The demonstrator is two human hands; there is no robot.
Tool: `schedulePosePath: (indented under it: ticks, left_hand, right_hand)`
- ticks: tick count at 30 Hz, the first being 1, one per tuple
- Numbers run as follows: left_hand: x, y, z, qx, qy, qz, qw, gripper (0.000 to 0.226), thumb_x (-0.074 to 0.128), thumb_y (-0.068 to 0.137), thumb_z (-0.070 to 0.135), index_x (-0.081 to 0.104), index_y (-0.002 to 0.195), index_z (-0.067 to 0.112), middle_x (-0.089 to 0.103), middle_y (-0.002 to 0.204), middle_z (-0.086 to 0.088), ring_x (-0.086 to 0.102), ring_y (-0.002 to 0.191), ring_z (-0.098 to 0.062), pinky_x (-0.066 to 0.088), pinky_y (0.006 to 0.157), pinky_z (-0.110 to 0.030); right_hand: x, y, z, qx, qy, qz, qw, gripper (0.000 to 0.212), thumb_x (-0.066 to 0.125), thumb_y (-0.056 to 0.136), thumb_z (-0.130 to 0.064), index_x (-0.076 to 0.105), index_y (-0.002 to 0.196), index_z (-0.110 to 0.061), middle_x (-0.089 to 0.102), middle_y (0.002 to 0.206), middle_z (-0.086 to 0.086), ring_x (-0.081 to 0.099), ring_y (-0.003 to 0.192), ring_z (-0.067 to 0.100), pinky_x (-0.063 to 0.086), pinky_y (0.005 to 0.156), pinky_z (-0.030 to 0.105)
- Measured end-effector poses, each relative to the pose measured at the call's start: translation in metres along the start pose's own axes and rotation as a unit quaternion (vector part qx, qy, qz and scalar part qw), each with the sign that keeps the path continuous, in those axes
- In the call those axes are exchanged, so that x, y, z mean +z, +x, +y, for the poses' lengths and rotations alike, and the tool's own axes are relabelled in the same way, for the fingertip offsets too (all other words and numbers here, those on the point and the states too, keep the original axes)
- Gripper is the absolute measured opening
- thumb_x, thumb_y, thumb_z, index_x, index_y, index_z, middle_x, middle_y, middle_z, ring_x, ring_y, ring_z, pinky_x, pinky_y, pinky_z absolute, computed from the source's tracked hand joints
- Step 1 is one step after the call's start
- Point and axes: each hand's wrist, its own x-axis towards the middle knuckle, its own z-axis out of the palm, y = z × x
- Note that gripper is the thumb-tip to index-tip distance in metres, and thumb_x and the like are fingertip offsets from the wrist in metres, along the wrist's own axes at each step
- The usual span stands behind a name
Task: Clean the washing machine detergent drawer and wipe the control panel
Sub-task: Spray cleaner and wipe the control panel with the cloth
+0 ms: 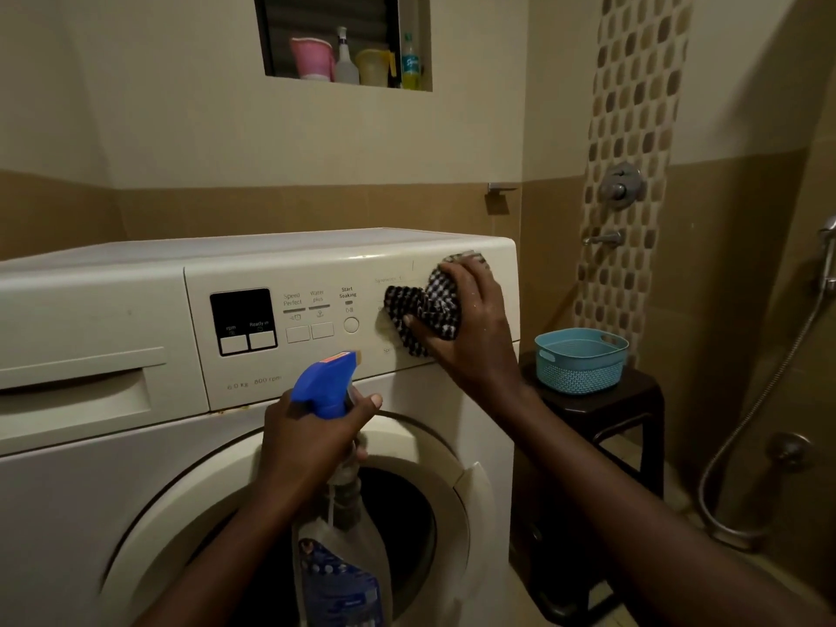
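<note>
Right hand (475,319) pressing checkered cloth (427,310) flat on control panel (316,273), right end. Left hand (312,427) nearer, lower, gripping spray bottle (337,536). Detergent drawer (77,391) far left, shut.

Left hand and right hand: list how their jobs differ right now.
The left hand grips the clear spray bottle with blue trigger head upright, off the machine; the right hand presses the black-and-white checked cloth flat against the cream control panel. Both hold cleaning gear.
</note>
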Motion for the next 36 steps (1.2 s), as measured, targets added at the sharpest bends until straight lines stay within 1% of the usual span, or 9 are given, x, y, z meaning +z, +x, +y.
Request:
schedulePosePath:
  ticks: [4, 8, 12, 17, 21, 24, 27, 31, 36]
  left_hand:
    - [0.006, 0.002, 0.0, 0.005, -0.007, -0.007, 1.0, 0.021, 0.082, 0.078, 0.019, 0.064, 0.076, 0.008, 0.066, 0.056, -0.013, 0.067, 0.047, -0.024, 0.053, 0.05, -0.022]
    - [0.017, 0.001, 0.004, 0.01, -0.008, -0.023, 1.0, 0.022, 0.082, 0.078, 0.023, 0.064, 0.077, 0.01, 0.064, 0.054, -0.009, 0.069, 0.05, -0.027, 0.058, 0.06, -0.034]
    - [0.032, -0.002, 0.01, 0.015, -0.026, -0.035, 0.999, 0.022, 0.082, 0.078, 0.023, 0.064, 0.078, 0.011, 0.065, 0.057, -0.007, 0.069, 0.05, -0.028, 0.058, 0.061, -0.035]
    - [0.058, -0.006, 0.015, -0.009, -0.045, -0.078, 0.996, 0.022, 0.084, 0.076, 0.024, 0.065, 0.079, 0.012, 0.069, 0.062, -0.008, 0.07, 0.053, -0.026, 0.06, 0.063, -0.037]
    - [0.091, -0.012, 0.027, -0.004, -0.045, -0.133, 0.99, 0.02, 0.083, 0.077, 0.017, 0.065, 0.077, 0.01, 0.069, 0.068, -0.011, 0.07, 0.054, -0.026, 0.057, 0.056, -0.03]
    - [0.115, -0.015, 0.047, -0.004, -0.037, -0.173, 0.984, 0.015, 0.079, 0.08, 0.011, 0.065, 0.08, 0.014, 0.069, 0.073, -0.007, 0.07, 0.056, -0.021, 0.056, 0.056, -0.023]
    - [0.138, -0.011, 0.073, -0.044, -0.048, -0.185, 0.981, 0.013, 0.075, 0.081, 0.006, 0.066, 0.085, 0.014, 0.07, 0.073, -0.004, 0.071, 0.056, -0.016, 0.053, 0.056, -0.018]
    - [0.164, -0.007, 0.114, -0.083, -0.063, -0.174, 0.979, 0.021, 0.075, 0.082, 0.006, 0.069, 0.099, 0.016, 0.072, 0.079, -0.005, 0.069, 0.056, -0.003, 0.045, 0.053, -0.005]
    - [0.183, -0.002, 0.176, -0.104, -0.071, -0.165, 0.978, 0.031, 0.079, 0.08, 0.009, 0.069, 0.109, 0.014, 0.072, 0.094, -0.001, 0.072, 0.079, -0.019, 0.055, 0.065, -0.014]
  right_hand:
    - [0.0, 0.005, 0.009, -0.099, -0.055, -0.001, 0.994, 0.044, 0.075, 0.081, -0.032, 0.062, 0.118, -0.012, 0.055, 0.129, 0.006, 0.048, 0.121, 0.021, 0.045, 0.099, 0.032]
    - [0.008, -0.001, 0.004, 0.054, 0.005, 0.076, 0.996, 0.04, 0.07, 0.081, -0.042, 0.062, 0.112, -0.019, 0.057, 0.118, 0.0, 0.052, 0.107, 0.014, 0.045, 0.084, 0.021]
    - [0.002, -0.013, 0.002, 0.174, 0.081, 0.131, 0.973, 0.032, 0.071, 0.084, -0.04, 0.06, 0.106, -0.018, 0.059, 0.103, -0.005, 0.054, 0.091, 0.004, 0.038, 0.069, 0.004]
    - [-0.031, -0.053, 0.043, 0.168, 0.085, -0.043, 0.981, 0.029, 0.077, 0.08, -0.028, 0.065, 0.103, -0.015, 0.066, 0.096, -0.004, 0.061, 0.088, 0.004, 0.045, 0.071, 0.004]
    - [-0.08, -0.045, 0.086, 0.382, 0.115, -0.015, 0.917, 0.026, 0.076, 0.08, -0.034, 0.064, 0.101, -0.024, 0.069, 0.096, -0.005, 0.066, 0.089, 0.007, 0.058, 0.068, 0.021]
    - [-0.115, -0.028, 0.11, 0.559, 0.212, 0.021, 0.801, 0.035, 0.076, 0.081, -0.035, 0.066, 0.109, -0.016, 0.073, 0.101, 0.004, 0.07, 0.09, 0.02, 0.06, 0.069, 0.036]
    - [-0.153, -0.013, 0.116, 0.63, 0.339, 0.022, 0.699, 0.047, 0.078, 0.079, -0.025, 0.064, 0.119, -0.005, 0.072, 0.108, 0.015, 0.071, 0.094, 0.029, 0.057, 0.063, 0.033]
    - [-0.203, 0.003, 0.099, 0.661, 0.282, -0.03, 0.695, 0.04, 0.074, 0.077, -0.002, 0.063, 0.116, 0.001, 0.07, 0.11, 0.017, 0.07, 0.085, 0.024, 0.054, 0.056, 0.027]
    - [-0.277, 0.046, 0.077, 0.671, 0.258, -0.015, 0.695, 0.037, 0.076, 0.076, -0.003, 0.064, 0.111, 0.0, 0.071, 0.104, 0.017, 0.068, 0.073, 0.02, 0.049, 0.044, 0.021]
